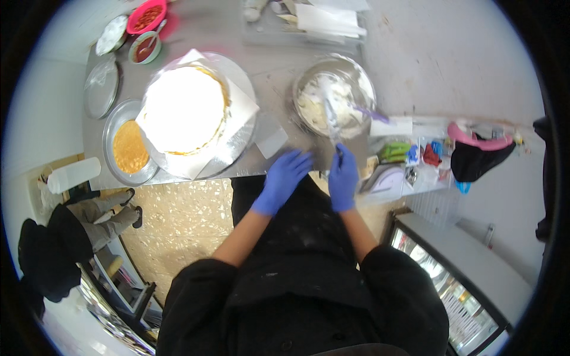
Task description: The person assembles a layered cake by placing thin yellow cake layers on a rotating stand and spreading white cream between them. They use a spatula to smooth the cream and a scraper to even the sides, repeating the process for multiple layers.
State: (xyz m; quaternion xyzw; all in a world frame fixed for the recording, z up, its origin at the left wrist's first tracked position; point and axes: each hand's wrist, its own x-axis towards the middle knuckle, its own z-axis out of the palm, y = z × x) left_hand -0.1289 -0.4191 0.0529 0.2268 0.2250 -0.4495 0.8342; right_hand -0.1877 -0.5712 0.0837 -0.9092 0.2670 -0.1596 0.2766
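In a blue glove, my right hand [343,175] grips the dark handle of a metal spatula [329,109]. Its blade reaches into a steel mixing bowl [368,86] of white cream [314,95], and cream coats it. A purple-handled utensil [376,115] also lies in that bowl. My gloved left hand [288,175] holds nothing, fingers somewhat spread, at the front edge of the steel table [271,71]. To its left, a round cake [185,109] rests on white paper [240,107] over a round metal turntable [227,158]. Glare washes out the cake's top; its side shows orange.
A metal pan [109,147] holds an orange layer [129,147]. Behind it are a covered round pan [101,86], a bowl of red sauce [144,49] and a pink bowl [147,15]. A clear tray [307,38] stands at the back. Another person [67,240] stands at left.
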